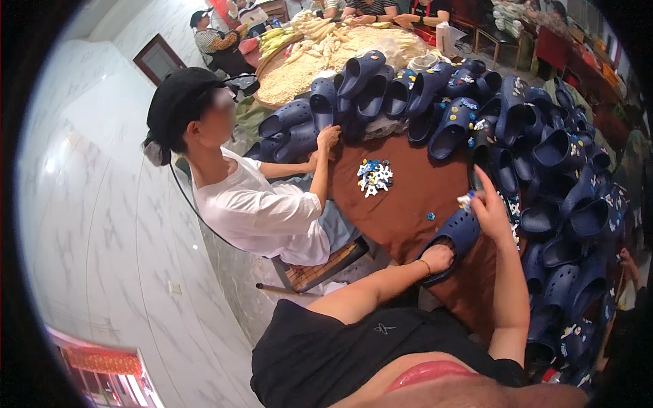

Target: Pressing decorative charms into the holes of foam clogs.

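Note:
A navy blue clog with holes in its upper [464, 230] is tilted at the near edge of the brown cloth. My left hand [437, 258], with a band at its wrist, reaches into its opening and grips it; the fingertips are hidden inside. Just above the toe, my right hand [491, 214] pinches a small white and blue shoe charm [466, 200], its index finger stretched upward. One small blue charm [430, 217] lies on the cloth left of the clog. Farther off is a small pile of white, blue and yellow charms [375, 178].
A brown cloth [408, 160] covers the table. Many navy clogs [452, 129], several with charms, are heaped along its far and right sides. A seated co-worker in a white shirt [255, 204] handles clogs at the left. Behind is a round tray of corn [289, 75] with people around it.

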### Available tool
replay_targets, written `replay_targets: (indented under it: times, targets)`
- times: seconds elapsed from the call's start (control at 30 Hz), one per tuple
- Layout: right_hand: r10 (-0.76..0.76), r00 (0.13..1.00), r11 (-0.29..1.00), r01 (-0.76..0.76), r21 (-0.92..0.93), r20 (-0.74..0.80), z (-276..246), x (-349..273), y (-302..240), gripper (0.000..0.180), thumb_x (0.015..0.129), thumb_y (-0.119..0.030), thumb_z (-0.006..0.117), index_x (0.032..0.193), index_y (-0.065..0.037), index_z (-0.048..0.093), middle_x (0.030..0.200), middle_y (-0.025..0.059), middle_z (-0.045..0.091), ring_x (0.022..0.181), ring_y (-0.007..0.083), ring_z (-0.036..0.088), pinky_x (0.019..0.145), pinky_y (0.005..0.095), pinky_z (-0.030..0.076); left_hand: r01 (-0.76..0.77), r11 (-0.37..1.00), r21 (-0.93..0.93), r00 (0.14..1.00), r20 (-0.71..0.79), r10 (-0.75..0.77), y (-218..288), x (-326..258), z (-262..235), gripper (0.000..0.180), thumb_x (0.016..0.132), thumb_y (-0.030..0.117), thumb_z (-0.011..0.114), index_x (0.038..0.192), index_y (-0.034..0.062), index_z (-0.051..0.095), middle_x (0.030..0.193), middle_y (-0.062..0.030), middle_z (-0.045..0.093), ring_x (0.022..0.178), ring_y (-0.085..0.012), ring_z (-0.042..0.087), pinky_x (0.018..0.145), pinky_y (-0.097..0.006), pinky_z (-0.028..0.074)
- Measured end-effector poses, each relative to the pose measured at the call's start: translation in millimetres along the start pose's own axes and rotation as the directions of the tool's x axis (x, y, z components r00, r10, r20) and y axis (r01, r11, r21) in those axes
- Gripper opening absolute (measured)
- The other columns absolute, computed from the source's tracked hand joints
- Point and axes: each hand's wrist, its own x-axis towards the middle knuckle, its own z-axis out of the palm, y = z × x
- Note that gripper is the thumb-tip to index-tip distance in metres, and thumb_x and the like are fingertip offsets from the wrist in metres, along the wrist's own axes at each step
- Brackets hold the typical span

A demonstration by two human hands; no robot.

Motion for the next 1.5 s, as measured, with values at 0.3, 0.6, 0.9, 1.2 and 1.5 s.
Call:
replay_targets:
  times: [0.3,0.6,0.9,1.2,1.5]
  targets:
    - [-0.234,0.939,0.963,0.259,-0.071,0.251,25,70,-130,0.062,0.074,-0.004,0.046,0.132,-0.007,0.022,0.061,0.0099,0.052,0.056,0.0158,0.048,0.059,0.0276,0.04,-0.012,1.0,0.015,1.0,0.011,0.012,1,0,4,0.024,0.073,0.02,0.046,0.061,0.0013,0.057,0.066,-0.02,0.057,0.067,-0.0346,0.056,0.064,-0.043,0.044]
    - [-0.189,0.934,0.965,0.233,-0.118,0.303,30,78,-98,0.053,0.077,0.002,0.045,0.127,-0.004,0.03,0.065,0.0009,0.049,0.058,0.0066,0.043,0.055,0.0209,0.038,0.008,1.0,-0.022,0.998,0.062,-0.006,-6,9,5,0.023,0.074,0.019,0.045,0.067,0.0025,0.059,0.074,-0.0176,0.059,0.071,-0.0336,0.056,0.066,-0.042,0.044]
    - [-0.104,0.984,0.911,0.036,-0.411,-0.143,51,17,158,0.019,0.078,-0.006,0.046,0.093,-0.001,0.056,0.08,0.013,0.06,0.075,0.0243,0.059,0.067,0.032,0.045,-0.038,0.999,0.026,0.998,0.058,0.037,0,5,-1,0.022,0.073,0.019,0.045,0.07,0.0031,0.059,0.077,-0.0187,0.059,0.071,-0.0317,0.057,0.065,-0.04,0.045]
    - [-0.039,0.925,0.939,-0.095,-0.33,-0.379,68,-11,157,0.017,0.077,-0.008,0.046,0.091,-0.003,0.055,0.083,0.0173,0.058,0.077,0.0319,0.057,0.069,0.0368,0.044,-0.05,0.999,0.008,0.999,-0.015,0.05,-2,1,-1,0.025,0.073,0.02,0.047,0.061,0.0016,0.057,0.066,-0.0186,0.057,0.066,-0.0325,0.057,0.064,-0.042,0.044]
    - [-0.083,0.894,0.947,-0.067,-0.315,-0.44,67,-18,159,0.018,0.078,-0.011,0.046,0.09,-0.003,0.056,0.082,0.0174,0.059,0.077,0.032,0.057,0.068,0.0366,0.044,-0.056,0.997,0.06,0.998,-0.005,0.056,5,1,-1,0.022,0.071,0.02,0.047,0.062,0.0023,0.058,0.066,-0.0184,0.058,0.064,-0.0322,0.057,0.062,-0.041,0.045]
